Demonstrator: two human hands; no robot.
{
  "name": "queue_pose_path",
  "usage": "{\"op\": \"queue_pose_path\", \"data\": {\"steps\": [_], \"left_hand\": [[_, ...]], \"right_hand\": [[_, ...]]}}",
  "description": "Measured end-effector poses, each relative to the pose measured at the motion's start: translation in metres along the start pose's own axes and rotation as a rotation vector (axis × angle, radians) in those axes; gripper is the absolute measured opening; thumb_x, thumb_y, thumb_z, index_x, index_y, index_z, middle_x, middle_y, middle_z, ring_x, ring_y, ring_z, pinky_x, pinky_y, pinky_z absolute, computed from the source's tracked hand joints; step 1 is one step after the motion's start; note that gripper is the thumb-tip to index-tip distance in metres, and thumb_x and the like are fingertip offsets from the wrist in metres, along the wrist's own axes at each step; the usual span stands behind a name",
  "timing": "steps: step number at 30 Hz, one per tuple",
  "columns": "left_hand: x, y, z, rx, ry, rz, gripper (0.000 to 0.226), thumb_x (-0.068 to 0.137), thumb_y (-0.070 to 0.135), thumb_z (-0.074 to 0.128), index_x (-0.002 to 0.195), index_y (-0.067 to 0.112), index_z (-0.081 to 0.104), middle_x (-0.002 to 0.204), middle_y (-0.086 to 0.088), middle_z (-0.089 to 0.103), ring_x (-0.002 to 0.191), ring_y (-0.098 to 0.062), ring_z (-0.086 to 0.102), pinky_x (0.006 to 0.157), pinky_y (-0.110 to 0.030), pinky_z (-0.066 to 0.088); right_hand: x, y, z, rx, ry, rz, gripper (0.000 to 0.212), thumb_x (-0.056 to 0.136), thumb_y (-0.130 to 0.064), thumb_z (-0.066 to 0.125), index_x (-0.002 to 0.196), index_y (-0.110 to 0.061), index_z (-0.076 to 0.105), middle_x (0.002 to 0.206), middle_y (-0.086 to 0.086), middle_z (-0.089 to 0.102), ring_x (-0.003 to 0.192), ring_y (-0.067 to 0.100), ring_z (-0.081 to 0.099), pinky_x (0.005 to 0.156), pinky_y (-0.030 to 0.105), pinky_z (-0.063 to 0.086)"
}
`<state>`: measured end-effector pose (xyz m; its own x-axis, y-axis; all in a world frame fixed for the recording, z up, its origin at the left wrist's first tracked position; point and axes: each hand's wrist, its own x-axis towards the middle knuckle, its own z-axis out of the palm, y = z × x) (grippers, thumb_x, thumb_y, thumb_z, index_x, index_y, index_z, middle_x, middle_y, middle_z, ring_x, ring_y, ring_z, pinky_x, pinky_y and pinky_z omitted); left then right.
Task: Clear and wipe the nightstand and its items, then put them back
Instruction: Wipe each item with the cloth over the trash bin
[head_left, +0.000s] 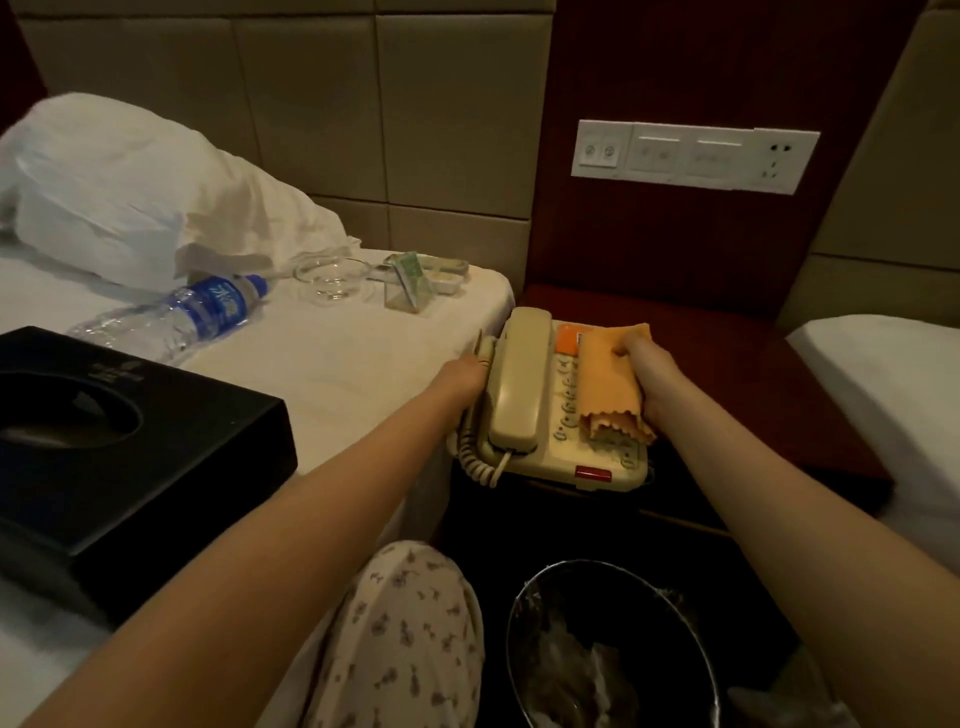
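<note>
A beige corded telephone (519, 384) sits at the front left of the dark red nightstand (727, 353). My left hand (462, 376) grips its left side by the handset. My right hand (652, 371) presses an orange cloth (608, 384) onto the phone's keypad. On the bed (337, 353) to the left lie a black tissue box (114, 452), a water bottle (176, 317) on its side, a glass ashtray (332, 278), a small clear card stand (408, 288) and a small tray (441, 270).
A lined waste bin (613, 649) stands on the floor below the nightstand. A white switch and socket panel (693, 156) is on the wall behind. A pillow (130, 192) lies at the bed's head. A second bed (893, 379) borders the nightstand on the right.
</note>
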<state>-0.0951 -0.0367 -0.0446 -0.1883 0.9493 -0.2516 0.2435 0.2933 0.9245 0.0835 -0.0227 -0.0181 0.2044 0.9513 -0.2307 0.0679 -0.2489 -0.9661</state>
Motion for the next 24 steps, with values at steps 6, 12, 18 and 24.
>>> {"op": "queue_pose_path", "data": {"steps": [6, 12, 18, 24], "left_hand": [[0.07, -0.05, 0.018, -0.178, 0.09, -0.056, 0.065, 0.081, 0.044, 0.031, 0.137, 0.012, 0.044, 0.135, -0.014, 0.051, 0.12, -0.034, 0.05, 0.103, -0.048, 0.042], [-0.004, -0.016, 0.011, -0.378, 0.014, -0.093, 0.042, 0.101, 0.028, 0.027, 0.123, 0.003, 0.052, 0.101, -0.013, 0.061, 0.082, -0.024, 0.06, 0.082, -0.032, 0.047], [-0.003, -0.019, 0.012, -0.451, -0.051, -0.123, 0.042, 0.103, 0.027, 0.027, 0.121, 0.002, 0.055, 0.116, -0.019, 0.063, 0.098, -0.031, 0.06, 0.085, -0.035, 0.047], [0.006, -0.024, 0.008, -0.594, -0.158, -0.205, 0.045, 0.103, 0.035, 0.028, 0.123, 0.005, 0.054, 0.112, -0.016, 0.063, 0.095, -0.029, 0.061, 0.082, -0.037, 0.049]], "right_hand": [[0.007, -0.006, -0.002, -0.202, 0.002, -0.069, 0.044, 0.094, -0.025, 0.043, 0.133, -0.005, 0.042, 0.108, 0.013, 0.053, 0.11, 0.032, 0.053, 0.094, 0.041, 0.043], [0.016, -0.014, -0.002, -0.378, 0.032, -0.05, 0.045, 0.096, -0.026, 0.041, 0.135, -0.004, 0.038, 0.122, 0.015, 0.054, 0.109, 0.032, 0.055, 0.089, 0.04, 0.045], [0.01, -0.05, 0.026, -0.54, 0.215, -0.471, 0.039, 0.099, -0.012, 0.036, 0.138, -0.009, 0.031, 0.13, 0.016, 0.049, 0.117, 0.032, 0.052, 0.087, 0.035, 0.043], [0.009, -0.043, 0.083, -1.005, -0.085, -0.795, 0.025, 0.092, -0.011, 0.048, 0.115, -0.017, 0.056, 0.108, 0.009, 0.062, 0.1, 0.027, 0.058, 0.083, 0.039, 0.048]]}}
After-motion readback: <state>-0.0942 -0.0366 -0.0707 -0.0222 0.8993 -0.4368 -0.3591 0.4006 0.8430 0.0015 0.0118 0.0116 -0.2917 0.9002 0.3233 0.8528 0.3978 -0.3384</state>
